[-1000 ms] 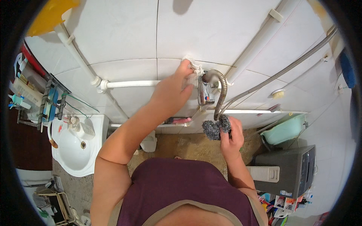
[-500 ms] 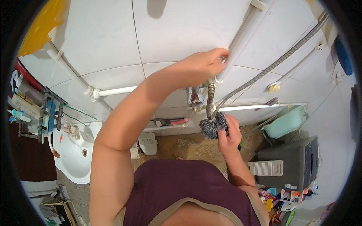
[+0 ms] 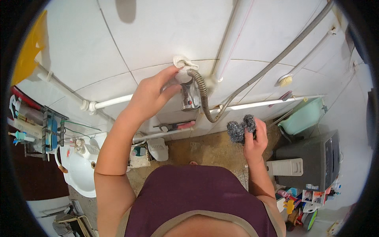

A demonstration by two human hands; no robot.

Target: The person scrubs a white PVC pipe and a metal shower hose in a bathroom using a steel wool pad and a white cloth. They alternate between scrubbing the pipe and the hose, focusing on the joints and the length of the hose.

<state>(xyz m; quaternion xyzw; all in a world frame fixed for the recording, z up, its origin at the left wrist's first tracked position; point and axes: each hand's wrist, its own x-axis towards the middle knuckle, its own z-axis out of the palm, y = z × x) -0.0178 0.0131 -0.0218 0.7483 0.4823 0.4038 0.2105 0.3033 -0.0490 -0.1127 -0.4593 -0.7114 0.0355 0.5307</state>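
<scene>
In the upper middle, my left hand [image 3: 152,96] reaches to the wall-mounted chrome tap [image 3: 190,96]. Its index fingertip meets a crumpled white cloth [image 3: 182,62] at the tap's upper end, and the thumb curves in below. What lies between the fingertips is partly hidden. A flexible metal shower hose [image 3: 203,93] loops down from the tap, then runs up to the right. Right of the hose, my right hand [image 3: 256,140] is closed round a dark grey, fuzzy scrubbing pad [image 3: 237,131], held in the air away from the wall.
White pipes [image 3: 114,101] run along the tiled wall. A washbasin [image 3: 79,173] is at left, below a rack of bottles [image 3: 49,126]. At right are a grey washing machine [image 3: 308,158], a pale green basin [image 3: 304,118] and a hanging brush [image 3: 285,80].
My left hand has moved from the upright white pipe leftward and down to the tap, where the white cloth now shows. My right hand has drawn the pad away from the hose, to the right.
</scene>
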